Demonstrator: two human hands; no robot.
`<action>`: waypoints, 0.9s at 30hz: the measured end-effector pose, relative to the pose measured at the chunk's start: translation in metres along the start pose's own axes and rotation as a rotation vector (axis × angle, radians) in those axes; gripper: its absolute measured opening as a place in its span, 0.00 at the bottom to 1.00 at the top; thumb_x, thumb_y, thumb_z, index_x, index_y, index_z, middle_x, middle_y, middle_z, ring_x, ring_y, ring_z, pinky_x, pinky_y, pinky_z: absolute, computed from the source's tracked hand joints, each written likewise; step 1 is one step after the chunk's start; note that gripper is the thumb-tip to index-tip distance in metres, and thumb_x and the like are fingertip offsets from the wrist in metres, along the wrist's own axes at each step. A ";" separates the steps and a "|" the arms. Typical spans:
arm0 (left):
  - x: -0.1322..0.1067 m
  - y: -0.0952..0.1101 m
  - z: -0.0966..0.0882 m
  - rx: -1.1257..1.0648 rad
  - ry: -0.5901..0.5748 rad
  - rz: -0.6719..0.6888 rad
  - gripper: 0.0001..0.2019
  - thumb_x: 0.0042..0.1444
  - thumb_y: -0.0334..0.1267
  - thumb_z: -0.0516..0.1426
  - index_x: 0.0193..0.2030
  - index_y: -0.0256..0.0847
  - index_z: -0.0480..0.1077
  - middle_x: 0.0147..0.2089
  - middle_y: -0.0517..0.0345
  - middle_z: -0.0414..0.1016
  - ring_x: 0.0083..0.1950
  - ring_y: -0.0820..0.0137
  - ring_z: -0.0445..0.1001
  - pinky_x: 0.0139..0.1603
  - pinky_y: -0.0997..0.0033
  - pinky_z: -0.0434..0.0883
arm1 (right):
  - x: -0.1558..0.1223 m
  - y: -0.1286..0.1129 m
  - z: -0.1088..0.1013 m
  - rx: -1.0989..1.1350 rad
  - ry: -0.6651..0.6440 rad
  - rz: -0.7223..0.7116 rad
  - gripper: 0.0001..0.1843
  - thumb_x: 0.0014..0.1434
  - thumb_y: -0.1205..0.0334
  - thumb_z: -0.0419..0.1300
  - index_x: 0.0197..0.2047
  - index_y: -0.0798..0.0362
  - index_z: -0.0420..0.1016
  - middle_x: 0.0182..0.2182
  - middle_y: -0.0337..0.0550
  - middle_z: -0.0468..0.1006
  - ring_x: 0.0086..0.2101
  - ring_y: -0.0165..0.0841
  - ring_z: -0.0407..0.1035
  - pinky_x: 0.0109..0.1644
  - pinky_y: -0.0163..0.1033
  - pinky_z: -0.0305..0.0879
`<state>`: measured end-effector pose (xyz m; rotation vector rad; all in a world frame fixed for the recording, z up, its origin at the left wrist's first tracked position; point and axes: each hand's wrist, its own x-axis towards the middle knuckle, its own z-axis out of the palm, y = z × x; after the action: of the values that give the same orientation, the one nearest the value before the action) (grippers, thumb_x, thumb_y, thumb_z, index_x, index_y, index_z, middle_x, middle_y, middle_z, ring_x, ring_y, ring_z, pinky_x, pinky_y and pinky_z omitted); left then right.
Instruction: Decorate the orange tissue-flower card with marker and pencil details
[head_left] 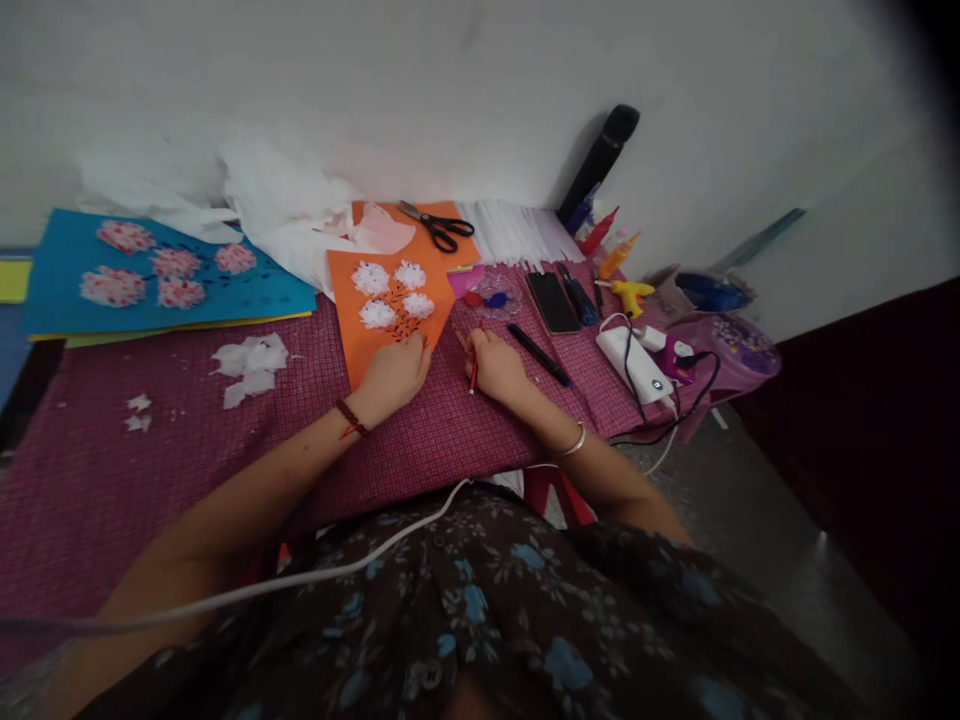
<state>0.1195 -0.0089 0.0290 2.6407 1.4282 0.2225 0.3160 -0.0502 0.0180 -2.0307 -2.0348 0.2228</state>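
My left hand (394,375) is closed at the lower right edge of an orange paper (351,318), its fingertips over the sheet. White crumpled-paper flowers (377,314) and dark painted leaf marks (405,330) cover the paper. To the right, my right hand (496,368) has its fingers closed around a slim red and black pencil (472,378); its other end is partly hidden by the fingers. Just beyond that hand lies a clear plastic palette (504,292) with red and blue paint. A black pen (540,355) rests beside my right wrist.
Blue paper with pink-white flowers (281,290) lies at left, near torn white scraps (251,365). Black-handled scissors (442,230) are at the back. On the right are a phone (553,302), a yellow glue gun (631,297) and a white power bank (634,365) with cables.
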 end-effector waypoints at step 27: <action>-0.019 0.033 0.029 0.024 0.007 0.459 0.21 0.70 0.40 0.51 0.63 0.29 0.68 0.66 0.36 0.68 0.68 0.52 0.65 0.67 0.55 0.60 | 0.040 -0.009 -0.001 1.305 -0.038 0.145 0.19 0.60 0.44 0.56 0.42 0.49 0.76 0.27 0.38 0.79 0.22 0.28 0.68 0.28 0.35 0.64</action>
<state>0.1416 -0.0440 0.0050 2.9518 0.8079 0.2592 0.3083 -0.0102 0.0245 -1.2556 -1.1157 1.2197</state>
